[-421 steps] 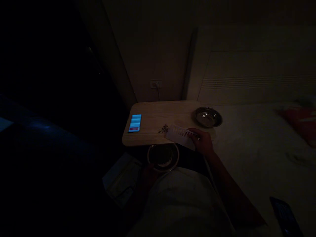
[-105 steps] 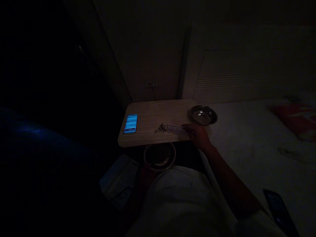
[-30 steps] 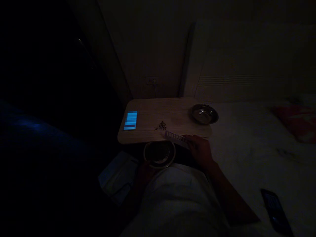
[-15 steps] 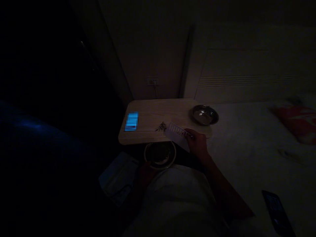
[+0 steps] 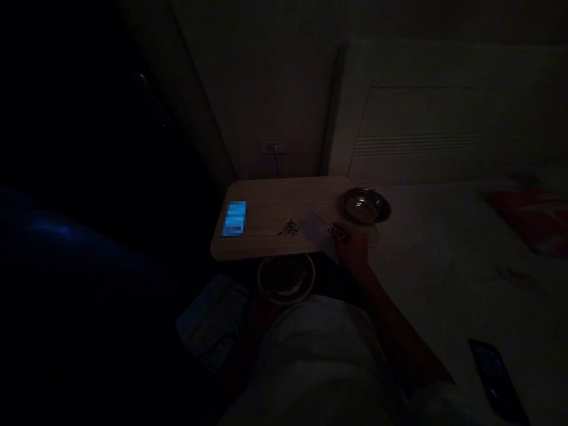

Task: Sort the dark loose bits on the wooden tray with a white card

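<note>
The room is very dim. My right hand (image 5: 352, 245) is closed on a pale, flat, card-like piece (image 5: 316, 228), held just over the wooden table (image 5: 266, 195). To its left, a small heap of dark bits (image 5: 289, 228), perhaps seeds, lies on the tabletop near the front edge. My left hand (image 5: 261, 307) grips the near-left rim of a round bowl (image 5: 286, 300) below that edge, above my lap. Inside the bowl it is mostly dark, with a bright glint low down. A shiny metal bowl (image 5: 366, 207) stands at the table's right end.
A lit phone screen (image 5: 234, 218) glows at the table's left. On the white bed at right lie a dark phone (image 5: 497, 378) and a red packet (image 5: 528, 219). A pale bag-like thing (image 5: 213, 319) is left of my lap. A wall socket (image 5: 271, 146) holds a plug.
The pale piece in my right hand has tilted, its ridged-looking face now plainer, and it has come slightly away from the dark bits. My left hand keeps the bowl in about the same place.
</note>
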{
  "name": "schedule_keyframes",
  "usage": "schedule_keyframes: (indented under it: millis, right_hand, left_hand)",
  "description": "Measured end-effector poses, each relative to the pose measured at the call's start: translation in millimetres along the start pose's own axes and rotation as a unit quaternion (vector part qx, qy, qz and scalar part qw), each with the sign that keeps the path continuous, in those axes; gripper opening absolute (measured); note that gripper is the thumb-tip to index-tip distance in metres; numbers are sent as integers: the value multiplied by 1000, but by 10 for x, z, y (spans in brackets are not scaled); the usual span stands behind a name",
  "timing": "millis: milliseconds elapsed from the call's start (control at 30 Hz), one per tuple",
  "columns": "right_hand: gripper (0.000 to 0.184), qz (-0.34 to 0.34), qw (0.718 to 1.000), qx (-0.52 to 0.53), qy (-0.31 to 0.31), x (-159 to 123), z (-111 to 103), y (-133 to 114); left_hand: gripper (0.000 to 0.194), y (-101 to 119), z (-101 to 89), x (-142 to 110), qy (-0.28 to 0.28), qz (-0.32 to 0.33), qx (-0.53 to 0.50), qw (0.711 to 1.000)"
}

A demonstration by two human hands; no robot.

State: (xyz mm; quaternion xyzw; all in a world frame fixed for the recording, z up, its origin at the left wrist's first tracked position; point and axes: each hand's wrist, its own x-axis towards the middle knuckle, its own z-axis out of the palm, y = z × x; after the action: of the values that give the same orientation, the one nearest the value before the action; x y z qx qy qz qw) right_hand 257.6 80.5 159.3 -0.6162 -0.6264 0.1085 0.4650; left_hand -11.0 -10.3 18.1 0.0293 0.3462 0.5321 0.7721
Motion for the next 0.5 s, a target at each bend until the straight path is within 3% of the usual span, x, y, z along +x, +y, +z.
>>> schedule_keyframes:
  millis: [167, 333, 500]
  right_hand:
    - [27, 13, 999, -33, 39, 16, -30, 38]
    - [28, -8, 1000, 10, 4, -3, 44, -20]
    - [27, -13, 1000, 13, -5, -7, 102, -37]
  left_hand:
    - [38, 19, 58, -18, 29, -11, -10, 999]
    - [32, 31, 89, -21, -4, -56, -38, 998]
    - [36, 44, 24, 22, -27, -55, -37, 997]
